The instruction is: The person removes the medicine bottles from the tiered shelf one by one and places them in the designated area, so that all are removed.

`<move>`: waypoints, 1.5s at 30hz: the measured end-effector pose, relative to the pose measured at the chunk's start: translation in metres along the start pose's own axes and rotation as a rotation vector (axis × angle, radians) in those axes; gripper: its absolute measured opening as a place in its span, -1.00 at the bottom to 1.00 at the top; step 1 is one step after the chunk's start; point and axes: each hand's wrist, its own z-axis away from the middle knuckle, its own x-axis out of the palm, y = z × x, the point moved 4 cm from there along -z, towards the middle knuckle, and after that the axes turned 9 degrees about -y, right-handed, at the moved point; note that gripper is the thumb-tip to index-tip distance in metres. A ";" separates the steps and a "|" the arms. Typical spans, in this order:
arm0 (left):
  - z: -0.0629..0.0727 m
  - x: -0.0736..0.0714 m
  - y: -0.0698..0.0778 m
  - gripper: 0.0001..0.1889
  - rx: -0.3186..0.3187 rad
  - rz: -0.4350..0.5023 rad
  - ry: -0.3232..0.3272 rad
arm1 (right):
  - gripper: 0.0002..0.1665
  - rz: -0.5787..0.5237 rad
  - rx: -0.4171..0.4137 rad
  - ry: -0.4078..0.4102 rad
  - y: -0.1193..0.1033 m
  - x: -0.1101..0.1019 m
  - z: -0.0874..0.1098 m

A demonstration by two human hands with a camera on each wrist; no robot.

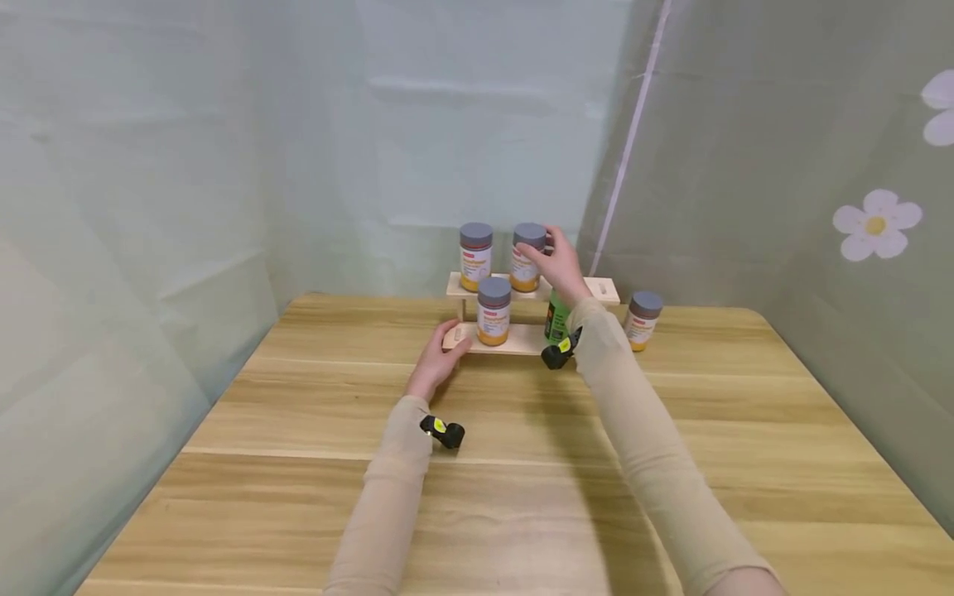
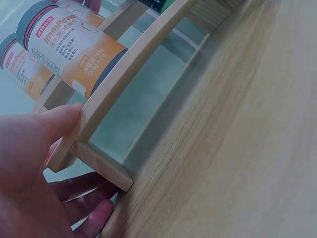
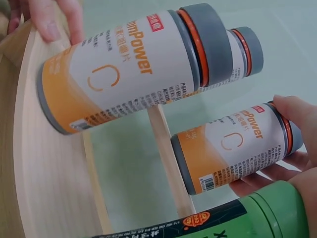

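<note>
A two-tier wooden rack (image 1: 522,338) stands at the table's far side. My left hand (image 1: 437,362) grips the left end of its lower board, thumb on top and fingers below in the left wrist view. On the upper board, my right hand (image 1: 555,263) holds a grey-capped supplement bottle (image 3: 230,148) around its cap and side. A second such bottle (image 1: 475,258) stands left of it. Another supplement bottle (image 1: 493,313) sits on the lower board, near my left hand. The green bottle (image 3: 267,213) on the lower board is partly hidden by my right wrist in the head view.
One more grey-capped bottle (image 1: 643,321) stands on the wooden table (image 1: 492,497), right of the rack. A pale curtain (image 1: 447,108) hangs behind the table, and a grey one with flowers (image 1: 782,165) hangs on the right.
</note>
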 end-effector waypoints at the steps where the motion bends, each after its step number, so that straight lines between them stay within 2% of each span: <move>1: 0.000 -0.001 0.000 -0.37 -0.003 0.001 -0.002 | -0.24 -0.004 -0.003 0.000 0.000 0.000 0.000; 5: 0.000 -0.003 -0.001 -0.37 -0.004 -0.001 -0.006 | -0.25 -0.022 -0.012 0.005 -0.001 0.002 -0.001; 12: 0.003 -0.007 -0.003 -0.37 0.034 0.011 -0.004 | -0.22 -0.039 0.008 0.002 -0.004 0.008 0.000; 21: 0.007 -0.012 -0.003 -0.37 -0.002 -0.008 -0.007 | -0.18 -0.044 0.015 -0.015 -0.009 0.013 0.000; 29: 0.009 -0.012 -0.002 -0.37 0.015 -0.021 -0.009 | -0.17 -0.050 0.015 -0.028 -0.009 0.013 0.003; 39: 0.012 -0.016 -0.003 -0.37 0.001 -0.006 -0.003 | -0.19 -0.035 -0.002 -0.040 -0.009 0.018 0.001; 45: 0.012 -0.016 -0.003 -0.37 0.007 -0.005 -0.003 | -0.18 -0.076 0.000 -0.052 -0.008 0.018 0.000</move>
